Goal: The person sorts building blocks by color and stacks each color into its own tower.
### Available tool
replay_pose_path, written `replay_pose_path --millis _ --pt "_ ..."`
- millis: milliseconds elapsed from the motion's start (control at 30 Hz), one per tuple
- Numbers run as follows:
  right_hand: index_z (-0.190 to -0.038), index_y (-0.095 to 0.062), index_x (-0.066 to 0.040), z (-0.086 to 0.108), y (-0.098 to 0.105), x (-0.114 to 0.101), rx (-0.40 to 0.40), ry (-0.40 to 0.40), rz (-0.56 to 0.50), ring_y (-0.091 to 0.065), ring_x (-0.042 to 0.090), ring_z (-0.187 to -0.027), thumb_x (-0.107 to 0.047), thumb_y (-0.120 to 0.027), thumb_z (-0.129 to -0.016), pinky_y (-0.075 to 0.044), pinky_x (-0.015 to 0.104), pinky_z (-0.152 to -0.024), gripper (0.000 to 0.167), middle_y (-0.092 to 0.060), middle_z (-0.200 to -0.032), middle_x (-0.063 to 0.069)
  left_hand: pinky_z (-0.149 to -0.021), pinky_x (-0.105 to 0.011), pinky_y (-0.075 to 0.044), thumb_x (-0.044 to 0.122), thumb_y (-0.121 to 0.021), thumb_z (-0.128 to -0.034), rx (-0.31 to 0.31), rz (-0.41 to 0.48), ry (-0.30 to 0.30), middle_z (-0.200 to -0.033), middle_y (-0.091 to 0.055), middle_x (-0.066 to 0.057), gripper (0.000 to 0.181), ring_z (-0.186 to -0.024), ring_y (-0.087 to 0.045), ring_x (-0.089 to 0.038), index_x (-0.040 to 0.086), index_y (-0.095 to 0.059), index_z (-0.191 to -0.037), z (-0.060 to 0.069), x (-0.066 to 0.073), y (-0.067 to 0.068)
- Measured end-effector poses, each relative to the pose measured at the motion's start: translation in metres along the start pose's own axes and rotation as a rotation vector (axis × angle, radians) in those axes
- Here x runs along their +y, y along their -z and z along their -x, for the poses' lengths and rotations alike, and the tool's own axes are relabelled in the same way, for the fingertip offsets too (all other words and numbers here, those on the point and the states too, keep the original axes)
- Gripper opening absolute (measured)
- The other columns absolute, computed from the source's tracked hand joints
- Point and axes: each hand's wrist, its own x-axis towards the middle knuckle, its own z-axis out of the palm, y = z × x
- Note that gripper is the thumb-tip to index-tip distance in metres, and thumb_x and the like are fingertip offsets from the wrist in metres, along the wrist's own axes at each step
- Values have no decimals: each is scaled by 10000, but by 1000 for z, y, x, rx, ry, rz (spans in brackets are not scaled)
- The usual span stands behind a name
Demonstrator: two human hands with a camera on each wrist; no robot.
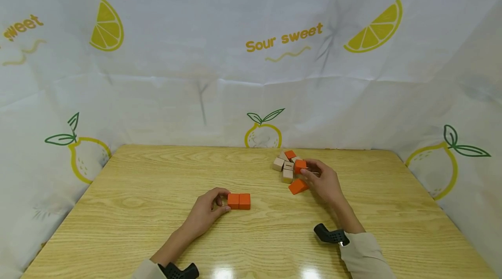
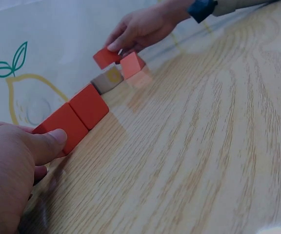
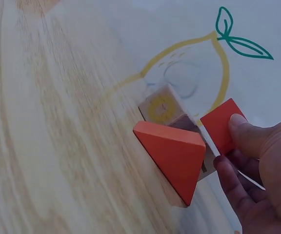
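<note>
Two orange cubes sit side by side, touching, on the table. My left hand (image 1: pixel 205 211) pinches the left orange cube (image 1: pixel 233 201), its thumb on the near face in the left wrist view. The right orange cube (image 1: pixel 245 201) stands against it. At the pile on the right, my right hand (image 1: pixel 323 181) pinches another orange cube (image 1: pixel 300 166) between thumb and fingers, raised off the table in the left wrist view. Below that hand lies an orange triangular block (image 3: pixel 172 158). Beside it is a plain wooden cube (image 3: pixel 162 107) with a yellow print on one face.
Several plain wooden blocks (image 1: pixel 278 164) cluster at the back of the table (image 1: pixel 157 174), with one more orange block (image 1: pixel 290 154) among them. A white lemon-printed cloth (image 1: pixel 176 104) hangs behind the table. Black wrist straps (image 1: pixel 331 235) are on both arms.
</note>
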Motion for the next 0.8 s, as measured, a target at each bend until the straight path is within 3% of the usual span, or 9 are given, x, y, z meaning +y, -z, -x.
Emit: replay_pose_path --millis 300,800 --pt "-1282 -574 -42 0 -5 -15 -6 26 -32 -605 268 -1017 -253 -637 -930 -504 363 -839 415 -637 -1107 135 -594 -243 -390 140 -735 -844 4 1 -8 -826 -532 79 333 -678 -449 -95 138 -614 -1154 -1 -1 0" --pt "-1238 -587 24 3 -22 -23 -19 111 -40 -615 283 -993 -126 -669 -905 -513 349 -820 374 -643 -1080 150 -591 -248 -393 144 -735 -845 0 -7 1 -823 -529 81 329 -677 -451 -95 142 -615 -1152 0 -1 -1"
